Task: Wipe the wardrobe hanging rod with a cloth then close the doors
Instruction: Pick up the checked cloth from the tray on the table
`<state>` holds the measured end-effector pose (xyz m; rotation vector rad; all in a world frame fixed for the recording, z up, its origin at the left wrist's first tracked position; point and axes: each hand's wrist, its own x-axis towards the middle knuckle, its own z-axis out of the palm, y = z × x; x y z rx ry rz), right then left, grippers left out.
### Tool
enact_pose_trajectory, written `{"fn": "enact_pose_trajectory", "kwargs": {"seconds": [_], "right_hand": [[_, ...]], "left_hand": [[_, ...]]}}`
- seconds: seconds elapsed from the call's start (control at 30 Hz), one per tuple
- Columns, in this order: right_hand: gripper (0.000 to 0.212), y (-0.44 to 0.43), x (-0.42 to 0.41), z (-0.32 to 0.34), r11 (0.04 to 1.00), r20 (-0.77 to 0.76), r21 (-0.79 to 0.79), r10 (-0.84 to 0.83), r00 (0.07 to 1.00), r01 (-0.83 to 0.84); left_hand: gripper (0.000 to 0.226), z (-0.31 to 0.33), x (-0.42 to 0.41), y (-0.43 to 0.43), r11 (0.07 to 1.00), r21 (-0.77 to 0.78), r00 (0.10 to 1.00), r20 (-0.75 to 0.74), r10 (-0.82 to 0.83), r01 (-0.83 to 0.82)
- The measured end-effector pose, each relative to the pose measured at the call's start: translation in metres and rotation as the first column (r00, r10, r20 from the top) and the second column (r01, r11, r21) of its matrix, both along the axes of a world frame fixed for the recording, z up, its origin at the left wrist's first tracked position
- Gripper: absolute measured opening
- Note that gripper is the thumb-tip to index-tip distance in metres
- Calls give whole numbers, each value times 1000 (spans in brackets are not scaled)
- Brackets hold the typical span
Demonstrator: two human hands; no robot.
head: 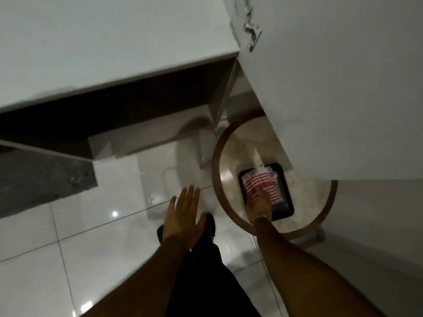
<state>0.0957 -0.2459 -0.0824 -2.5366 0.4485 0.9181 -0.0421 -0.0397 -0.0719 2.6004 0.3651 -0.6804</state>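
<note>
On the round counter (304,197) at lower right, a marble-looking top ringed by a dark wooden rim, a black tray (287,197) sits close to the near edge, and a red-and-white striped cloth (261,181) lies in it. The right hand (259,205) reaches down over the rim and lies on the cloth, fingers pointing away; whether they have closed on the fabric cannot be told from this angle. The left hand (185,209) hovers over the floor just left of the counter, fingers spread wide and flat, holding nothing. A white wardrobe door (332,88) stands open at upper right, its lower edge overhanging the far half of the counter and hiding the tray's far corner; metal hinges (250,33) show on its inner edge near the top. To the left, a broad white panel (103,42) slants across the upper view, with a dark recess (114,106) under its bottom edge. The glossy white tiled floor (91,236) lies open between that panel and the counter, giving clear room around the person's dark trouser leg (206,271) and shoe (211,225). A grey mottled slab (41,179) juts in at the left edge. The hanging rod is out of view.
</note>
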Motion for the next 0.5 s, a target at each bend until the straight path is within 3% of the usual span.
{"fn": "enact_pose_trajectory", "kwargs": {"seconds": [0.1,0.2,0.33,0.4,0.5], "right_hand": [[53,-14,3,-28,996,-17,-81,35,999,-36],[62,-19,3,-53,966,-84,-176,175,981,-188],[78,-26,13,-74,958,-56,-204,196,979,-203],[71,-29,21,-76,950,-46,-219,217,975,-222],[55,-35,35,-73,969,-33,-167,178,983,-181]], "left_hand": [[77,-18,-8,-3,1000,-27,1000,29,13,-12],[80,-35,-15,-8,1000,-10,1000,1,10,-10],[71,-50,-21,-5,999,-30,999,24,34,-33],[69,-52,-21,4,1000,4,997,79,-22,22],[72,-48,-15,16,996,49,997,-8,-78,79]]}}
